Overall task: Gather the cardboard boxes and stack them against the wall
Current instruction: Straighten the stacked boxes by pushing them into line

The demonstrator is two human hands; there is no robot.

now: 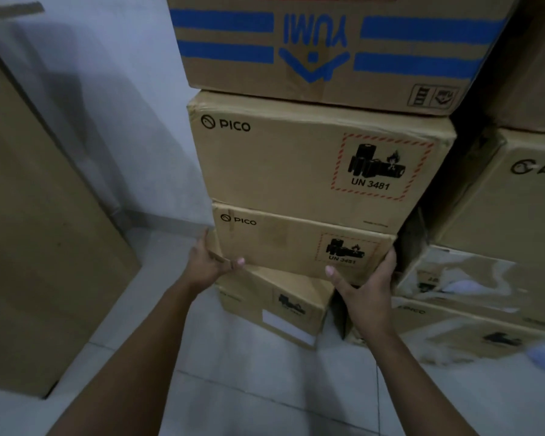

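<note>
A stack of cardboard boxes stands against the grey wall. From the floor up it holds a skewed small box, a PICO box, a bigger PICO box and a blue-striped YUMI box. My left hand grips the lower left corner of the second PICO box, thumb on its front. My right hand grips its lower right corner, fingers round the side.
A tall plain carton stands on the left. A second pile of PICO boxes with loose clear plastic wrap sits on the right. Light floor tiles lie between my arms.
</note>
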